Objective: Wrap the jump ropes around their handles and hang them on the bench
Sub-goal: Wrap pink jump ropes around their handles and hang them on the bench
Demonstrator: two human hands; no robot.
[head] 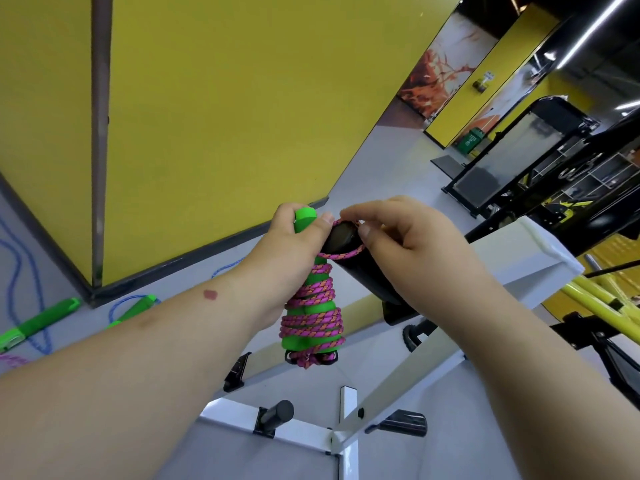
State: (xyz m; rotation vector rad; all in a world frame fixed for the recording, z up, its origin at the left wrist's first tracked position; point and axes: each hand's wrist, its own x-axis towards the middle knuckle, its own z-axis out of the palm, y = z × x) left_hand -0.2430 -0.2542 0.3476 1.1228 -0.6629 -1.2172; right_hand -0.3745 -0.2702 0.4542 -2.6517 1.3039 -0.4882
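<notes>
My left hand (pixel 291 251) grips the top of two green handles (pixel 313 313) bundled together, with a pink and orange rope (pixel 311 318) wound several times around them. The bundle hangs upright beside a black padded roller (pixel 360 268) of the bench. A loop of the pink rope (pixel 343 252) lies over the roller's end. My right hand (pixel 398 251) pinches that loop at the roller's tip between thumb and forefinger. On the floor at left lies a blue rope (pixel 20 271) with green handles (pixel 45 320), unwound.
The white bench frame (pixel 377 389) with black pegs (pixel 277 414) stands below my hands. A yellow wall (pixel 225 116) with a dark baseboard runs behind. Black gym machines (pixel 519 168) stand at right, yellow bars (pixel 595 299) beside them. A bit of another pink rope (pixel 14 360) shows at far left.
</notes>
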